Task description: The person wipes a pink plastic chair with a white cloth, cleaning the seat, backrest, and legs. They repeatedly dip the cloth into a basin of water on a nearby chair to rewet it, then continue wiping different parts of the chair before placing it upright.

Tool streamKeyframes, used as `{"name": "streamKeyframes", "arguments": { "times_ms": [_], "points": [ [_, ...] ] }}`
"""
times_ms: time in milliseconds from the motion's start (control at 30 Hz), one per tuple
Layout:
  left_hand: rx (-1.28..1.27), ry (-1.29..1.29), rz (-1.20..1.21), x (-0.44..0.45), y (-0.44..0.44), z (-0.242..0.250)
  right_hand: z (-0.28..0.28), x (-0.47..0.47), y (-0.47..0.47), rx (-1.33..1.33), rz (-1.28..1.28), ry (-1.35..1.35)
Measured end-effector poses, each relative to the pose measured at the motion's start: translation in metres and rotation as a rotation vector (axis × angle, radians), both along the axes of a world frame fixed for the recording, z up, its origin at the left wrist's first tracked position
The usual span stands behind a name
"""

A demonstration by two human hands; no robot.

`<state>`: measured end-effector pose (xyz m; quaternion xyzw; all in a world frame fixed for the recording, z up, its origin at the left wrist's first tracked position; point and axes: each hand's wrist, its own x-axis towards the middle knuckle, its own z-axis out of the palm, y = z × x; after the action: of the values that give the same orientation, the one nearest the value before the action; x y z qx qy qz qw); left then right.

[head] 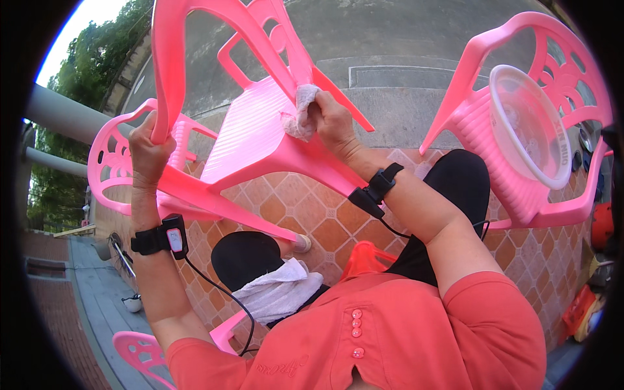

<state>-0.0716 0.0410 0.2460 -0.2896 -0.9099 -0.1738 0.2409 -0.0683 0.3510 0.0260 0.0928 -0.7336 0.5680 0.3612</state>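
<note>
A pink plastic armchair is tilted in front of me, its ribbed seat facing up and its legs pointing towards me. My left hand is closed around the chair's curved armrest. With my right hand I grip a damp-looking white cloth, which lies against the chair where the arm meets the edge of the seat. A white towel is draped over my left thigh. Both wrists wear black straps with small cabled devices.
To the right, another pink armchair holds a translucent plastic basin, tilted on its seat. A further pink chair stands at the left, and part of one shows at lower left. Under me is a red plastic stool on tiled floor.
</note>
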Motion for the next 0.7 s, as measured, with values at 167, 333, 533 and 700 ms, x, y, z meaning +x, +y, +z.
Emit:
{"name": "streamKeyframes", "arguments": {
  "times_ms": [167, 333, 533, 700],
  "points": [
    [0.022, -0.057, 0.02, -0.002, 0.001, 0.001, 0.045, 0.009, 0.051, -0.732, 0.267, -0.019],
    [0.032, -0.022, 0.031, -0.014, 0.003, 0.002, 0.076, 0.042, 0.086, -0.829, 0.266, 0.126],
    [0.123, -0.133, 0.094, -0.017, 0.005, 0.006, 0.029, 0.021, 0.029, -0.577, 0.29, -0.229],
    [0.115, -0.145, 0.111, -0.014, -0.005, 0.005, -0.055, 0.009, -0.028, 0.171, -0.054, -0.159]
  ]
}}
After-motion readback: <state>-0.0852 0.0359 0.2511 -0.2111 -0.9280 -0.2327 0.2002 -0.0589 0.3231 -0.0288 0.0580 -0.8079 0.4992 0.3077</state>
